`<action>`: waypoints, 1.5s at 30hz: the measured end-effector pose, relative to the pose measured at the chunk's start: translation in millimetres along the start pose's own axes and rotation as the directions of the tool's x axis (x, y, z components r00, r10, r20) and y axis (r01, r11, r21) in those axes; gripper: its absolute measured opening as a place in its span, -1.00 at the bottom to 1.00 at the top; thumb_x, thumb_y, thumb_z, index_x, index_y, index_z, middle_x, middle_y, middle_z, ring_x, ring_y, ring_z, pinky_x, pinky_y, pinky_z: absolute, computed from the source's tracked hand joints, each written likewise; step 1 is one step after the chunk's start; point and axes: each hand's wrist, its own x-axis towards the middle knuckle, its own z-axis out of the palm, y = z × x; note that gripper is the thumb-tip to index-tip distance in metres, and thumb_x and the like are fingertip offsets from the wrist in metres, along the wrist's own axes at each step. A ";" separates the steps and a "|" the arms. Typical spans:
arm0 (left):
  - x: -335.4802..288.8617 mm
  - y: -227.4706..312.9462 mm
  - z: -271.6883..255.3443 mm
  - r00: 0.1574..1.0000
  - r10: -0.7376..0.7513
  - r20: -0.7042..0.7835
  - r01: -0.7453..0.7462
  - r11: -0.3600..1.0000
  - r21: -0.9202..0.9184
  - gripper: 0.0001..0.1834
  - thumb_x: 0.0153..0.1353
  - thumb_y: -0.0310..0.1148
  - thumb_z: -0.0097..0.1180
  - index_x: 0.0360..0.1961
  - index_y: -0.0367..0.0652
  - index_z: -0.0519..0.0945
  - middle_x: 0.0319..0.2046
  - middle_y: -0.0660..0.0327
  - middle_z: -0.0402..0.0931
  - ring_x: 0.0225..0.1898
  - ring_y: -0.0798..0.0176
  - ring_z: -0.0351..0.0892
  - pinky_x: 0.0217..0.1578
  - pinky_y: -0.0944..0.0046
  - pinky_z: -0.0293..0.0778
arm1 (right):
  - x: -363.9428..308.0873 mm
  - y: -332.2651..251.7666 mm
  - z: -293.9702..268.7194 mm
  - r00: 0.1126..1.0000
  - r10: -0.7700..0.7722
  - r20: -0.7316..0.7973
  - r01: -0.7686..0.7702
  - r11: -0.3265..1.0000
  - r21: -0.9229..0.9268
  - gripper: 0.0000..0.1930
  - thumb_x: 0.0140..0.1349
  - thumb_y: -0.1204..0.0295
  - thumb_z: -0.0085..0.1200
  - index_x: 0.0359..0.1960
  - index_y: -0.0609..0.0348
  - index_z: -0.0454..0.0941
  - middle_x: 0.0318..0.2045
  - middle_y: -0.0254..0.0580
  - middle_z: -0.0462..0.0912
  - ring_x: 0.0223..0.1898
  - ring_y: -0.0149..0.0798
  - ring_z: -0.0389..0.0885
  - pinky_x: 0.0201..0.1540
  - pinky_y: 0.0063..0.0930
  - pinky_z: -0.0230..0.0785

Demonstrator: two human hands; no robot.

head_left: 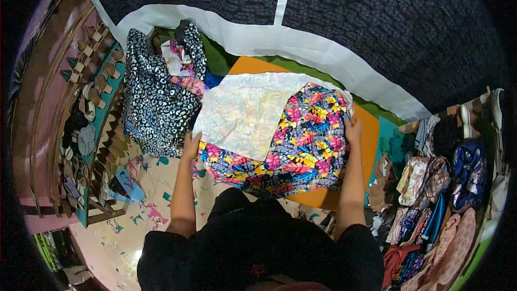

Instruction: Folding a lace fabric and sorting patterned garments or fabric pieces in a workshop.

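Note:
A floral cloth (315, 134) with pink, yellow and blue leaves lies spread in front of me over an orange board (369, 145). Part of it shows its pale, whitish reverse side (237, 110) across the upper left. My left hand (192, 144) is closed on the cloth's left edge, thumb upward. At the right edge, my right hand (353, 129) grips the cloth near its upper right corner. Both arms reach forward, and the fingers under the fabric are partly hidden.
A black-and-white spotted cloth bag (156, 94) with fabric inside stands left. Farther left is a teal rack (102, 113) with wooden pegs. Fabric scraps (153, 215) litter the tiled floor. Folded cloths (425, 183) pile up at right. A dark patterned curtain (366, 27) hangs behind.

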 end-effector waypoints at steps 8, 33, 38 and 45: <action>-116.4 -90.3 19.0 0.712 -0.390 0.584 0.664 0.643 -0.381 -0.32 -0.03 0.12 0.00 0.00 -0.13 0.24 -0.16 0.18 0.32 -0.14 0.22 0.34 -0.23 0.07 0.31 | -120.1 34.5 -52.9 0.953 0.303 0.025 -0.302 0.953 -0.030 -0.33 -0.10 -0.12 -0.04 -0.16 0.28 0.37 -0.22 0.13 0.44 -0.18 0.07 0.40 -0.08 -0.23 0.18; -168.6 23.8 -7.5 0.975 0.186 0.123 -0.060 0.748 -0.661 -0.71 0.07 -0.45 -0.02 -0.17 -0.29 0.32 -0.33 0.18 0.45 -0.37 0.29 0.50 -0.36 0.31 0.45 | -190.9 103.3 -100.6 0.940 0.263 0.216 -0.340 0.751 0.566 -0.71 -0.08 0.58 0.07 -0.25 0.25 0.38 -0.41 -0.26 0.51 -0.38 -0.37 0.48 -0.31 -0.57 0.33; -158.2 40.3 -37.8 0.954 0.296 0.050 -0.158 0.638 -0.753 -0.62 0.01 -0.55 -0.02 -0.08 -0.25 0.29 -0.27 0.21 0.41 -0.27 0.28 0.44 -0.24 0.32 0.40 | -190.9 116.3 -138.5 0.986 0.165 0.023 -0.089 0.404 0.910 -0.66 -0.11 0.70 0.00 -0.21 0.38 0.37 -0.31 -0.16 0.48 -0.28 -0.37 0.43 -0.25 -0.58 0.30; -164.5 -81.7 -6.7 0.979 -0.132 0.156 0.204 0.655 -0.728 -0.61 -0.04 -0.60 -0.05 -0.10 -0.23 0.31 -0.22 0.13 0.42 -0.23 0.15 0.47 -0.23 0.19 0.45 | -261.7 141.8 -151.4 0.947 0.081 0.311 -0.118 0.987 0.105 -0.90 -0.10 0.67 -0.09 -0.55 0.25 0.46 -0.66 -0.32 0.43 -0.64 -0.44 0.35 -0.58 -0.59 0.20</action>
